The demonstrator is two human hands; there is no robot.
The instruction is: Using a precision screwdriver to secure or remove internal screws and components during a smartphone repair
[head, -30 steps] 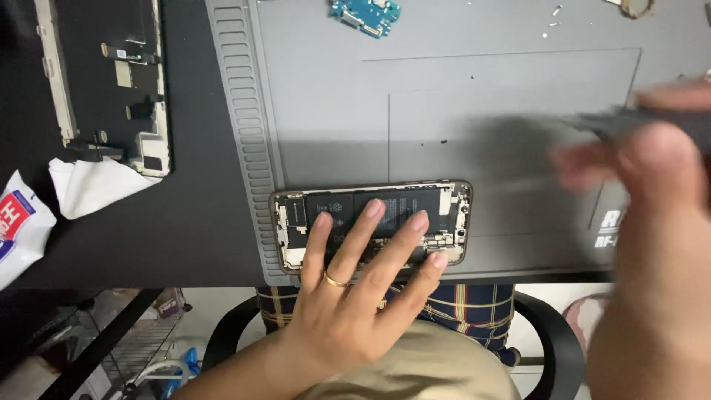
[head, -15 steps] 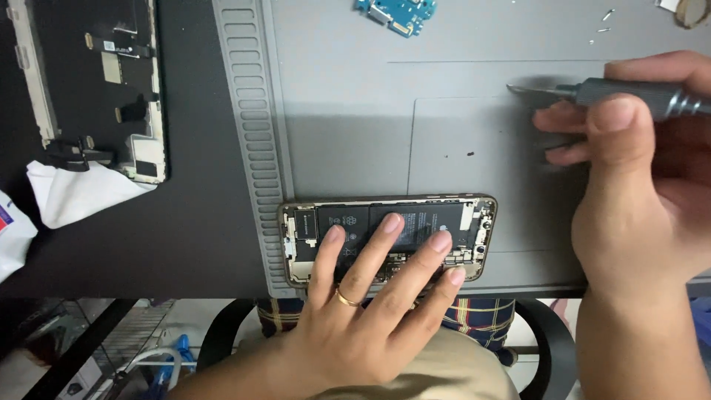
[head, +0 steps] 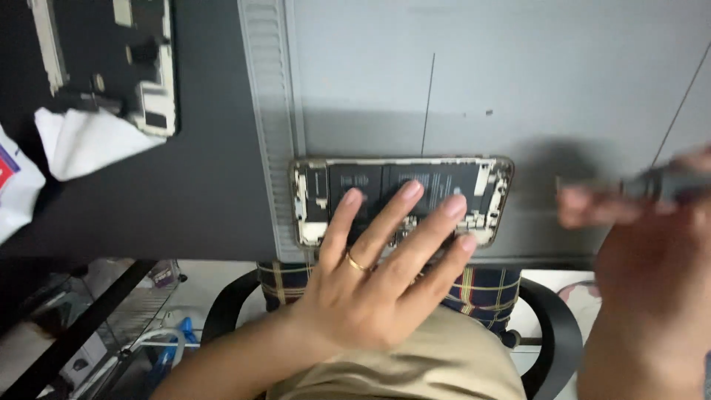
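Because the grey silicone work mat (head: 518, 81) lay over the black counter (head: 215, 185) with its ribbed left border just beside the near edge, item one carried the largest risk: the opened gold-framed smartphone chassis (head: 404, 200) sat at the mat's near edge, above a plaid-cushioned black chair (head: 489, 289), and a sideways shove could probably have sent it off the counter.

Item two, the left hand (head: 378, 289): fingers spread flat, ringed, pressing the exposed black battery and lower boards. Too much pressure there might have bent the cell or cracked a connector.

Item three, the right hand (head: 652, 274): blurred, pinching a slim dark metal tool (head: 652, 184) between thumb and fingertips, its tip well apart from the phone. A slip of that tip could have pierced the battery or scratched a board.

Item four, the chassis as it looked: back-down, screen removed, dark battery across the middle, pale shields and small parts at both ends.

Item five, far left: detached screen assembly (head: 141, 67) with a white tissue (head: 89, 141) touching its lower end.
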